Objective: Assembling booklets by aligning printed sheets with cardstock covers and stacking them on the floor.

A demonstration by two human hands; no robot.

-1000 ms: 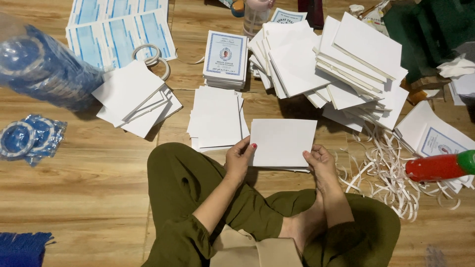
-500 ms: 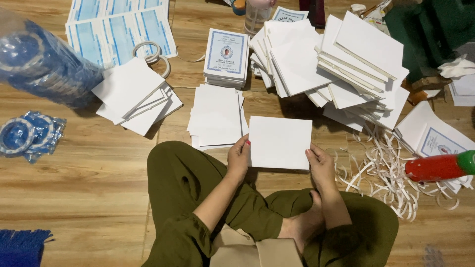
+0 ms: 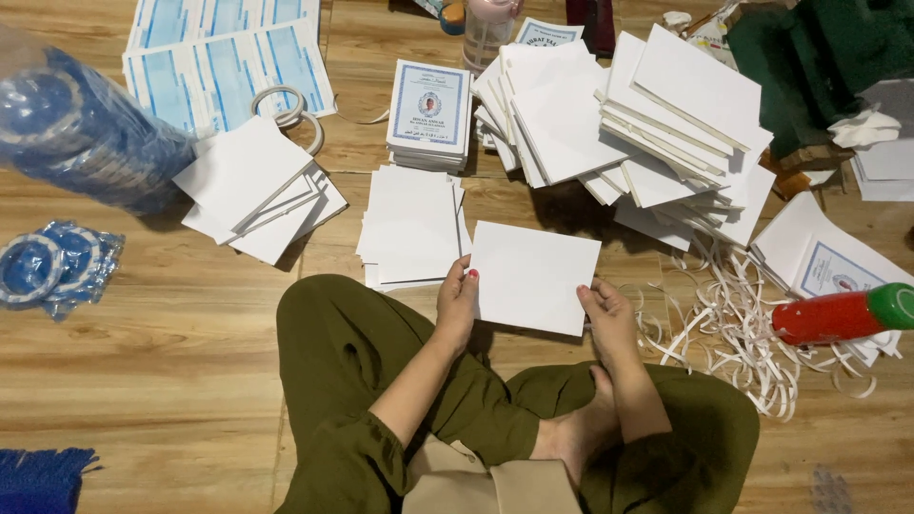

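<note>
I sit cross-legged on a wooden floor. Both hands hold a blank white booklet (image 3: 531, 274) flat just above the floor in front of my knees. My left hand (image 3: 457, 300) grips its left edge, thumb on top. At the lower right corner, my right hand (image 3: 606, 309) pinches the booklet. A neat stack of white booklets (image 3: 411, 227) lies directly left of it, touching my left hand's side. Behind that stands a stack of printed booklets with blue-framed covers (image 3: 428, 112).
A big jumbled heap of white booklets (image 3: 628, 124) fills the back right. Another small white pile (image 3: 255, 186) lies left, by tape rolls (image 3: 286, 107) and blue printed sheets (image 3: 224, 62). White paper strips (image 3: 733, 319) and a red bottle (image 3: 838, 314) lie right. Wrapped blue rolls (image 3: 81, 128) sit far left.
The white booklet has been lifted slightly and shifted, now tilted with its left edge raised. Both hands moved with it; my right hand slid to the lower right corner.
</note>
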